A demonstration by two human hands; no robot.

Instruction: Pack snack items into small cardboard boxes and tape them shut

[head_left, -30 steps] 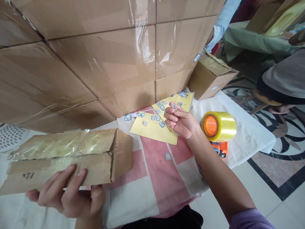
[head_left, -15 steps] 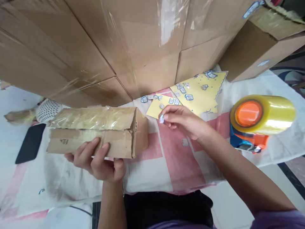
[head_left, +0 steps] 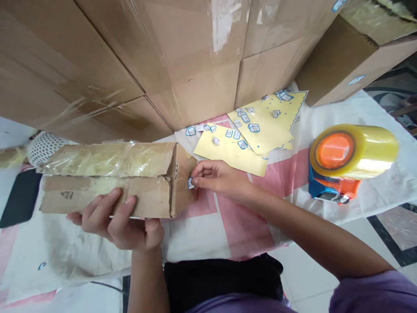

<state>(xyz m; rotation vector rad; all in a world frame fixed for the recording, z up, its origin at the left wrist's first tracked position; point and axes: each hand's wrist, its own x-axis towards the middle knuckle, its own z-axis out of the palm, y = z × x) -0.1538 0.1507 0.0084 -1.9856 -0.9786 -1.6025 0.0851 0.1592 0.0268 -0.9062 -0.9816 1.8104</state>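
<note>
Pink-white cloth (head_left: 234,221); left hand (head_left: 119,219) holds taped carton (head_left: 114,180), right hand (head_left: 216,176) pinches sticker (head_left: 191,183).

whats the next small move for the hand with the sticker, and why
Probably press the small sticker flat onto the end face of the taped cardboard box. The right hand pinches it right at that face, and the left hand grips the box from below, steadying it.

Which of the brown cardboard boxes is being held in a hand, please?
The long, narrow brown cardboard box wrapped in clear tape: the left hand grips it from beneath. The bigger stacked cardboard boxes behind stand untouched.
</note>
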